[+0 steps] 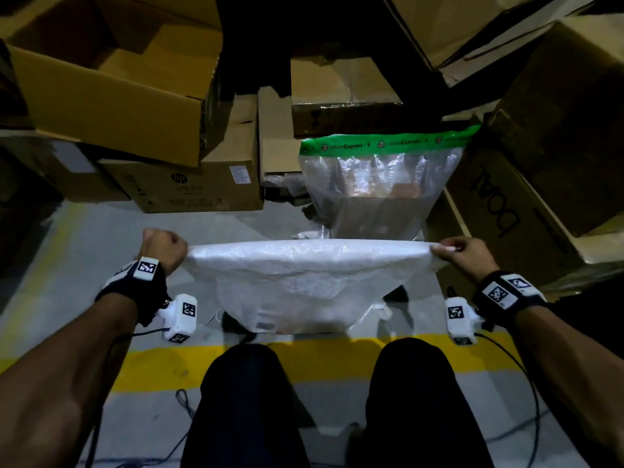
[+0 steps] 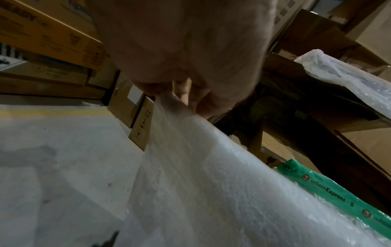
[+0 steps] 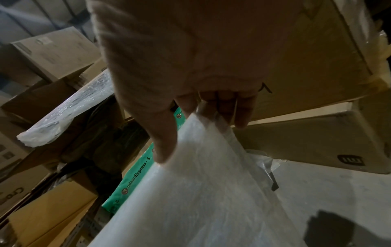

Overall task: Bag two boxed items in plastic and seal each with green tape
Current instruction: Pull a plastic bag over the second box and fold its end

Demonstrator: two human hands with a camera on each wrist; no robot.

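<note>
— Two bags are to be accounted for. How far has the job been taken?

— One sealed bag is seen standing on the floor at the far side, its mouth closed by a strip of green tape with a boxed item faintly visible inside. The first half is judged done.

— And the second?

— A white plastic bag is held stretched between both hands, nearer than the sealed one, its bottom resting on or near the floor in front of the knees. A box-like shape with a small label is dimly made out low inside it, though that cannot be confirmed.

— How is it gripped?

— The left corner of the mouth is clenched in the left hand, fingers curled round the plastic. The right corner is pinched by the right hand, thumb against fingers; this is borne out by the right wrist view.

— So which step is in hand?

— The top edge is being pulled taut and flat, presumably ahead of sealing.

— What is called for next?

— The mouth would have to be folded or kept closed with one hand while tape is fetched. No tape roll is visible among the cardboard boxes around.
</note>
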